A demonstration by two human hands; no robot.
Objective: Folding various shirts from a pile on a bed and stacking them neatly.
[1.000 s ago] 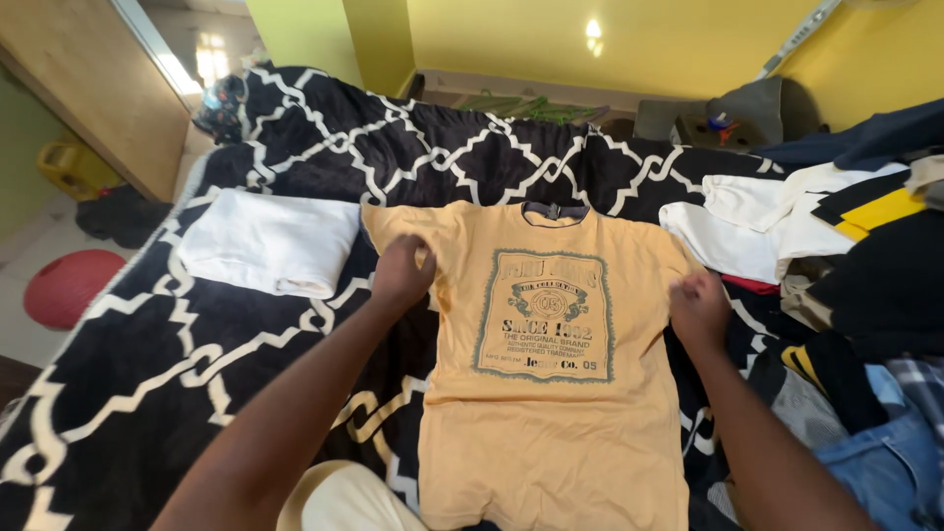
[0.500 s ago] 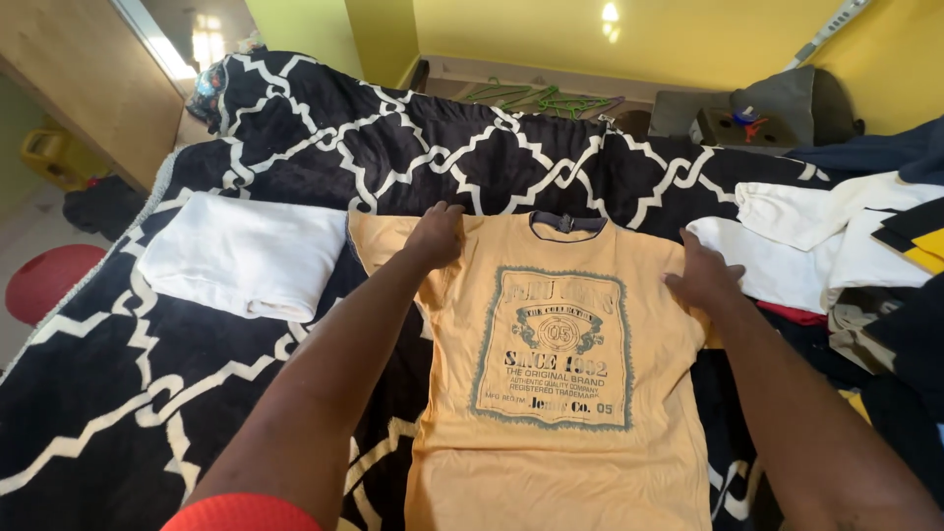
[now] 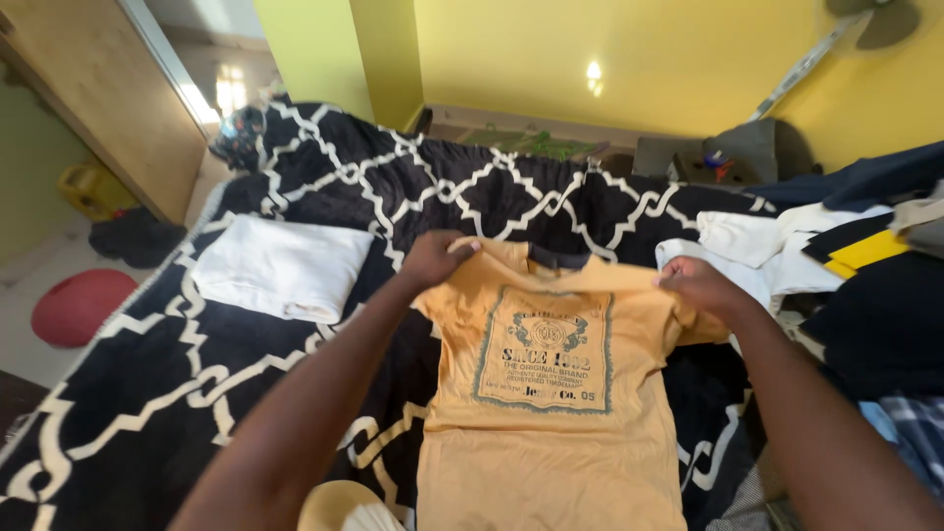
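An orange T-shirt (image 3: 551, 433) with a dark printed panel on its chest and a dark collar lies front up across the black-and-white patterned bedspread (image 3: 147, 393). My left hand (image 3: 438, 258) pinches the shirt at its left shoulder. At the opposite shoulder, my right hand (image 3: 696, 285) grips the fabric. Both shoulders are lifted off the bed, and the lower part of the shirt hangs toward me.
A folded white garment (image 3: 283, 267) lies on the bed to the left. A heap of white, navy, black and yellow clothes (image 3: 846, 246) sits on the right. A red round cushion (image 3: 81, 305) and a yellow container (image 3: 90, 189) are on the floor beside a wooden door (image 3: 98, 98).
My hands slid up from the shirt's sides to its shoulders and took hold. The top of the shirt has risen off the bed.
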